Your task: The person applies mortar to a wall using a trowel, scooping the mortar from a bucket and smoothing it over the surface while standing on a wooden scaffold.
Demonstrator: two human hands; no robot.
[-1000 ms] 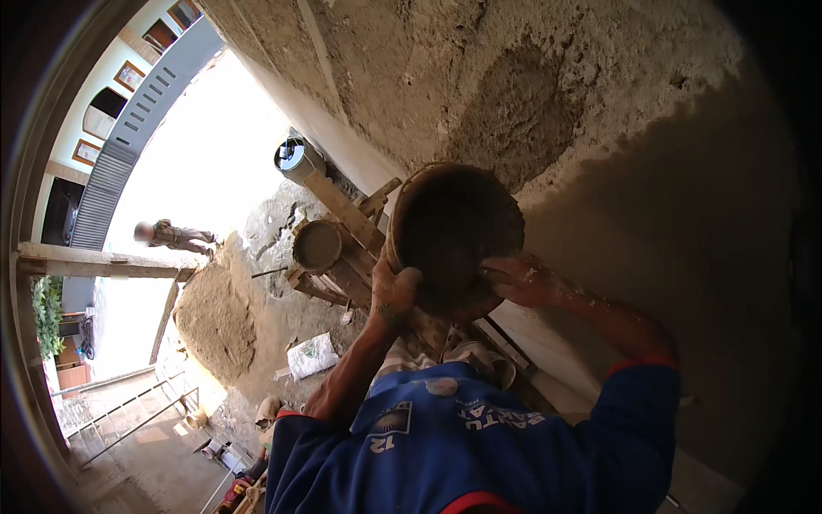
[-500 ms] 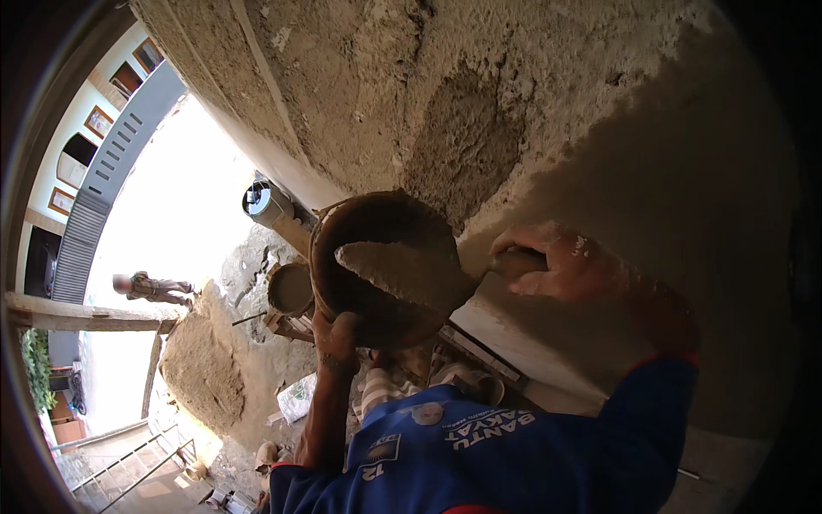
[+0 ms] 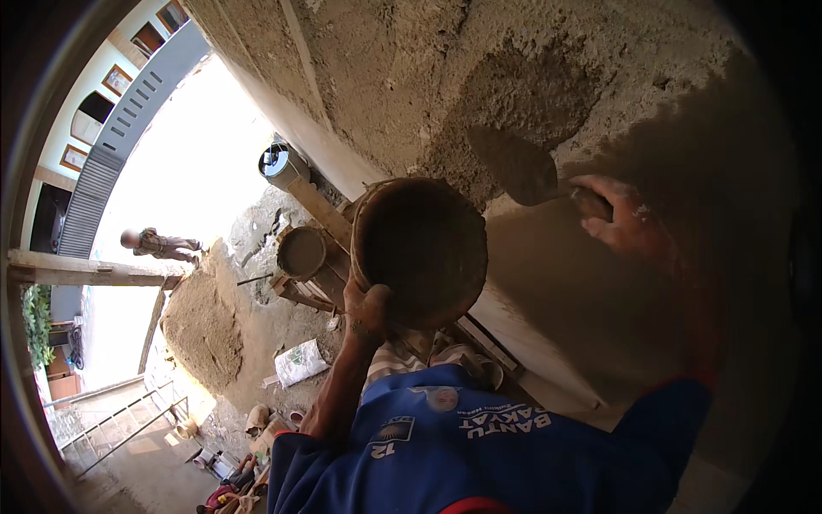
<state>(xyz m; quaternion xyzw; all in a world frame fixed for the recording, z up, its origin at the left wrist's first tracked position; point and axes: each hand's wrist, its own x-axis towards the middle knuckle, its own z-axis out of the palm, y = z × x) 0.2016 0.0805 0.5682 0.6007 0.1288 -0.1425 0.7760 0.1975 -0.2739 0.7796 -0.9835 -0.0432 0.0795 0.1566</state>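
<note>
Open gap btwn bucket's (image 3: pixel 458 223) R rim & trowel (image 3: pixel 518 167); planks (image 3: pixel 321 212) show just past its L rim, wall (image 3: pixel 394 94) past its far rim. L hand (image 3: pixel 368 310) grips bucket at near-L rim, thumb visible, other fingers mostly hidden. R hand (image 3: pixel 629 218) is closed round trowel handle, blade over dark patch's (image 3: pixel 535 90) lower edge; can't tell if touching. Vs. half a sec ago: trowel's up off bucket's R rim; L grip same.
</note>
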